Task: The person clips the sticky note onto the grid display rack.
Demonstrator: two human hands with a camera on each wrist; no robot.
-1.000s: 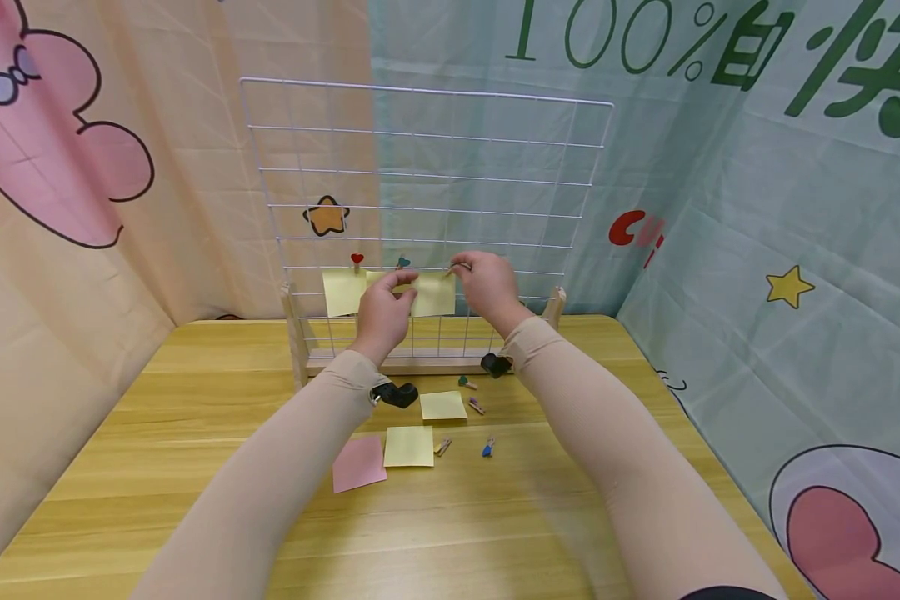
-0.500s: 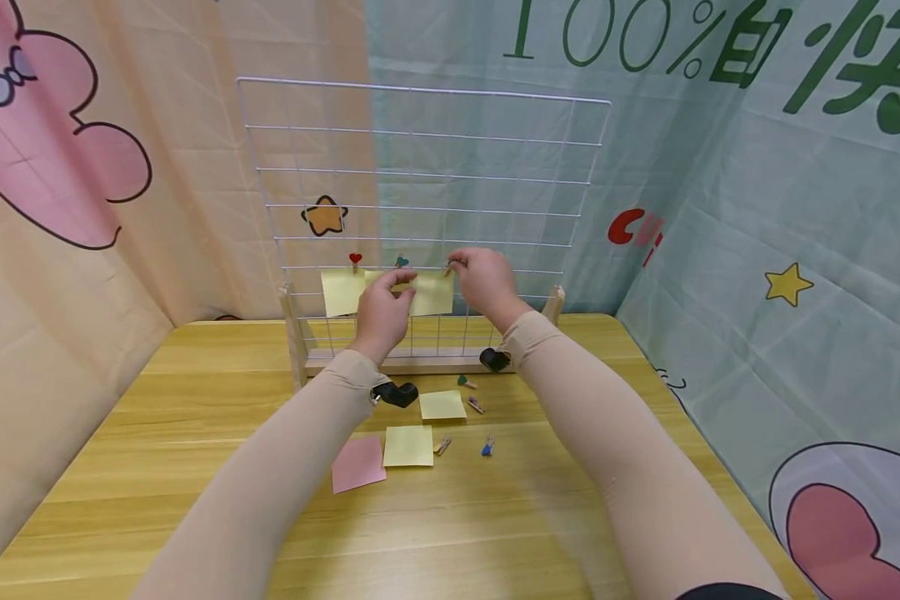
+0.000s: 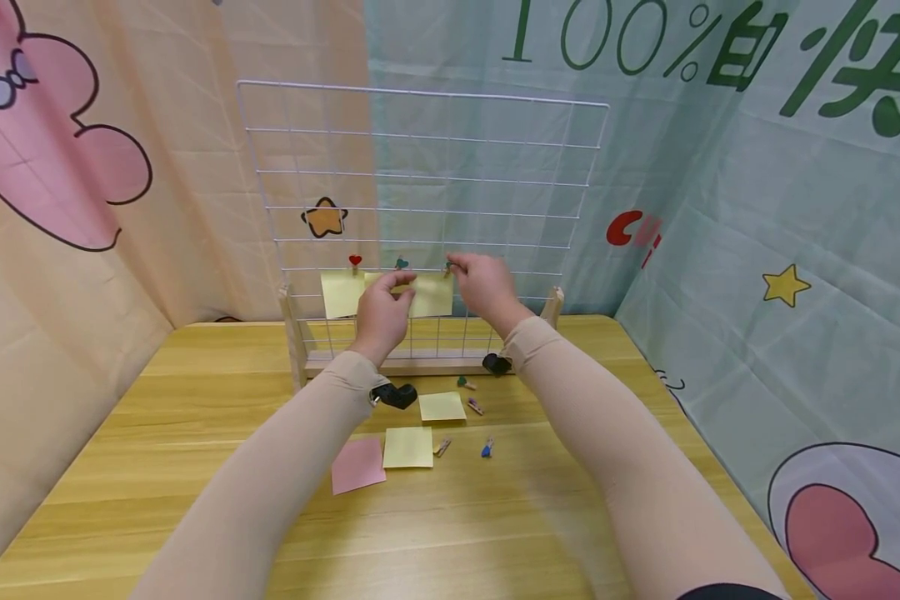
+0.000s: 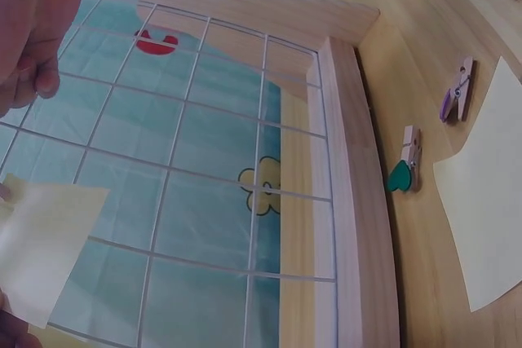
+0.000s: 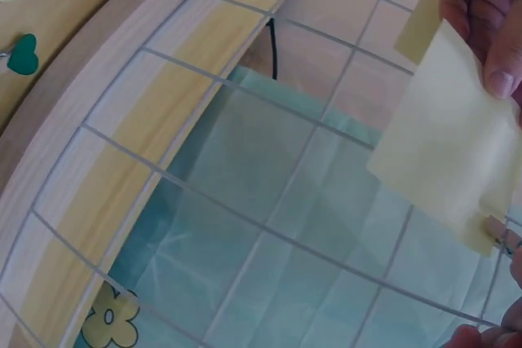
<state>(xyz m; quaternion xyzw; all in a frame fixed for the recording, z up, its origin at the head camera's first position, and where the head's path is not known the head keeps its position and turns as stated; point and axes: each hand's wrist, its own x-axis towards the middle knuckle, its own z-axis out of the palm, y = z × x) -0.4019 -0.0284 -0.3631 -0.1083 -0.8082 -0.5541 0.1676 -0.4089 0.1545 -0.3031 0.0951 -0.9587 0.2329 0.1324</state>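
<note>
1. Bench edges: the bench (image 3: 195, 400) has its far edge behind the wire grid (image 3: 423, 93); its side edges spread toward the lower corners of the head view and meet the fabric backdrop (image 3: 720, 358).
2. Grid edges: the wooden base (image 3: 420, 366) crosses the frame centre, with an upright at each end. Bare mesh rises above the row of notes to the top wire.
3. Room for moving: bench surface extends left of the left forearm and right of the right forearm. Between the forearms, loose parts lie at lower centre: two yellow sheets (image 3: 408, 447), a pink sheet (image 3: 357, 465) and four clothespins (image 3: 487, 447).
4. Work position: the held note (image 3: 432, 296) is at the centre of the head view, in front of the lower mesh.
5. Left hand (image 3: 384, 315): grip clamped on the note's left edge, thumb on the front face.
6. Right hand (image 3: 487, 287): grip clamped on a small peg (image 3: 447, 269) at the note's upper right corner. Fingers partly hide the peg; whether it has caught the wire cannot be told.
7. Note condition: pale yellow, square-cornered, unmarked on the visible face, slightly bowed.
8. Adjacent parts: a yellow note (image 3: 341, 294) hangs at left under a red heart clip (image 3: 356, 261); a teal clip (image 3: 401, 263) sits above the left hand.
</note>
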